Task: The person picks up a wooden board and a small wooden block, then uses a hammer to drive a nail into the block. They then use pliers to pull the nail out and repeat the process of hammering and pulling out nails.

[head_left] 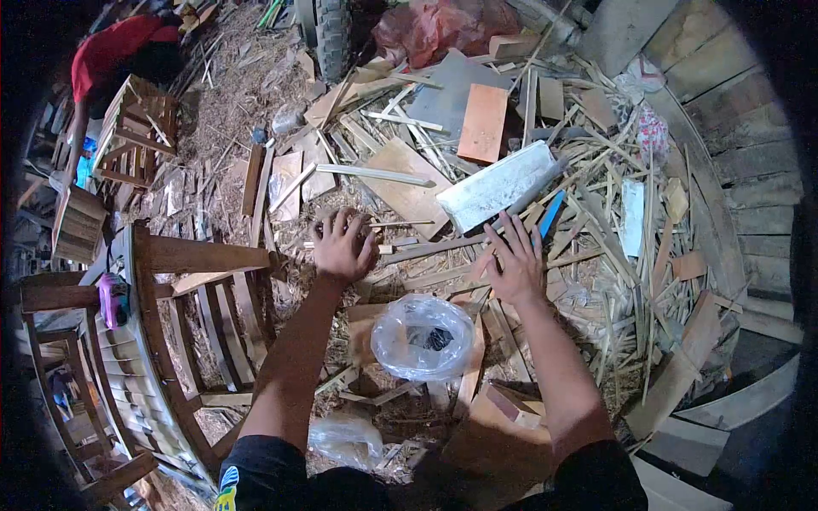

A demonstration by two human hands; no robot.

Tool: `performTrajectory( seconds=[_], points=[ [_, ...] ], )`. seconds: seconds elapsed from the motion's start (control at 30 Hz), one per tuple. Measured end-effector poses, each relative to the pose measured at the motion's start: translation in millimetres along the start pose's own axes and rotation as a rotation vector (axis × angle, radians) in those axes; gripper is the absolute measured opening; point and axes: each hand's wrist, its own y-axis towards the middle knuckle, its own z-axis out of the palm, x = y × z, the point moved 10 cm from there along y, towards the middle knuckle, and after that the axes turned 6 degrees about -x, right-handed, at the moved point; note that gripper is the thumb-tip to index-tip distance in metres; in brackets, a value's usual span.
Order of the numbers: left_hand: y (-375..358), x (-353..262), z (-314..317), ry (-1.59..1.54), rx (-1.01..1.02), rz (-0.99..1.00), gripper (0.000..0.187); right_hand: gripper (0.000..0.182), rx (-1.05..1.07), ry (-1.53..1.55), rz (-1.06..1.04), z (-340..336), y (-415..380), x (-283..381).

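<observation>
My left hand (pixel 343 249) reaches forward over the littered ground, its fingers spread and bent a little. Beside it lies a short light wood stick (pixel 383 249). My right hand (pixel 515 262) is stretched out with fingers apart, just below a white, scuffed board (pixel 498 186). A blue strip (pixel 551 213) lies close to its fingertips on the right. Between my forearms stands a clear plastic bag (pixel 394 339) with its mouth open and a small dark heap (pixel 439 339) inside. Neither hand shows anything held.
Wood scraps (pixel 596 247) cover the ground ahead and to the right, along with an orange-brown board (pixel 483 123). A wooden frame (pixel 158 341) with a pink item (pixel 112 300) stands at left. A person in red (pixel 119 51) bends beside a wooden crate (pixel 136 132). A tyre (pixel 332 38) stands at the back.
</observation>
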Motion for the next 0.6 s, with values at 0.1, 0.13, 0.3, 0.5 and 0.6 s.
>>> performTrajectory(
  seconds=[0.1,0.13,0.3,0.5,0.6],
  points=[
    [0.5,-1.4,-1.6,0.017,-0.005,0.001,0.051,0.063,0.002,-0.016,0.003,-0.1,-0.6,-1.4],
    [-0.3,-1.8,-0.9,0.018,-0.003,0.002,0.051,0.063,0.006,-0.021,0.002,0.0,-1.4,-1.2],
    [0.9,-1.0,0.4,0.039,0.027,-0.006,0.051,0.063,-0.006,-0.031,-0.005,1.3,-1.6,-2.2],
    [0.8,-3.4,-2.7,0.013,0.012,-0.001,0.050,0.062,-0.005,-0.039,-0.003,2.5,-3.2,-0.6],
    [0.4,-0.8,2.5,0.035,0.018,-0.012,0.050,0.061,-0.003,-0.049,-0.008,1.6,-2.7,-0.9]
  ],
)
